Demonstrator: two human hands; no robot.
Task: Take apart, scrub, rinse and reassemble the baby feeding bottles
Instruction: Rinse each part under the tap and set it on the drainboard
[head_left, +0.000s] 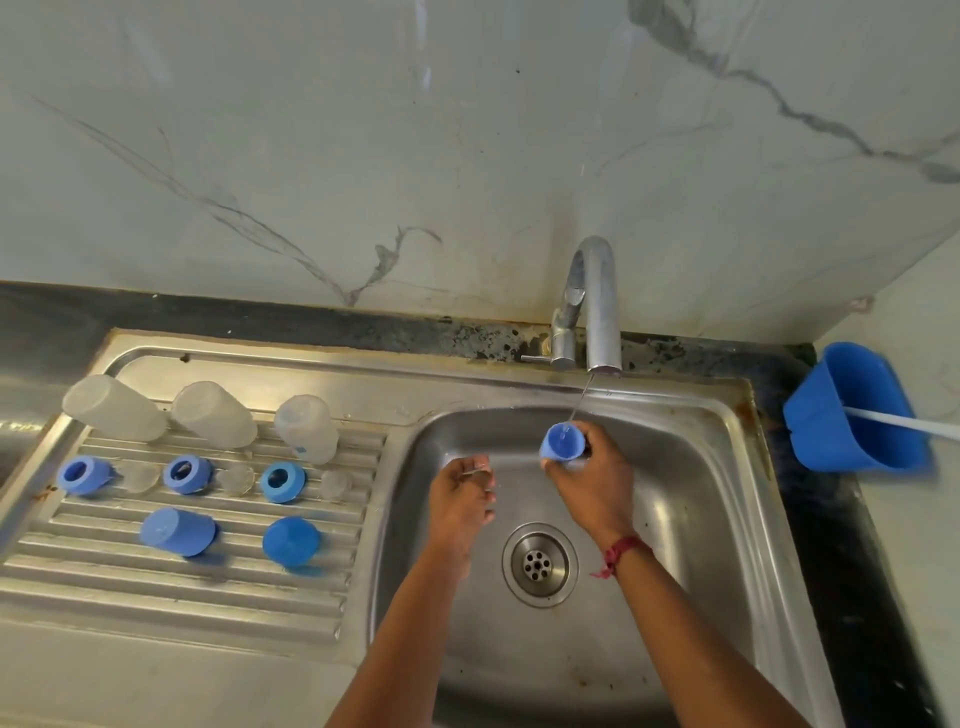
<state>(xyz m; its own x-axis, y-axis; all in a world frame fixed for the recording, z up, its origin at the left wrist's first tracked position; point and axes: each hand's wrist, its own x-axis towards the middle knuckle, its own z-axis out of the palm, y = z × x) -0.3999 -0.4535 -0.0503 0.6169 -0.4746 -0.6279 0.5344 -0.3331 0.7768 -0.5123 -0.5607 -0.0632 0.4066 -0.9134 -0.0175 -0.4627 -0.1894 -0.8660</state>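
Right hand (592, 483) has its fingers wrapped round a blue cap (562, 441), open end tipped up, and a thin stream of water (579, 402) from the faucet (597, 306) just above the grip runs straight into it, so I'd call this the rinse on that cap. Left hand (460, 499) hangs just left of the grip, low over the sink basin (675, 493), fingers loosely bent, nothing in it that I can see. Well off to the left of the grip, the drainboard (182, 597) tells the story: three clear bottles (214, 414) in a row along the back, apparently upended, three blue collar rings (187, 473) in front of them, a clear nipple (236, 478) beside each ring, and two more blue caps (177, 531) nearer the person. Taking apart looks done for all three sets. The cap under the water would be the third and last of its kind. Reassembly hasn't begun, since nothing over there is screwed together. Whether those pieces are all scrubbed I can't tell. Far right of the grip sits a blue tub (852, 410) with a white handle (904, 423) poking out, possibly the brush. Writing: faint bluish marks on the bottle (306, 428) nearest the grip, too small to read, and no brand legible anywhere.
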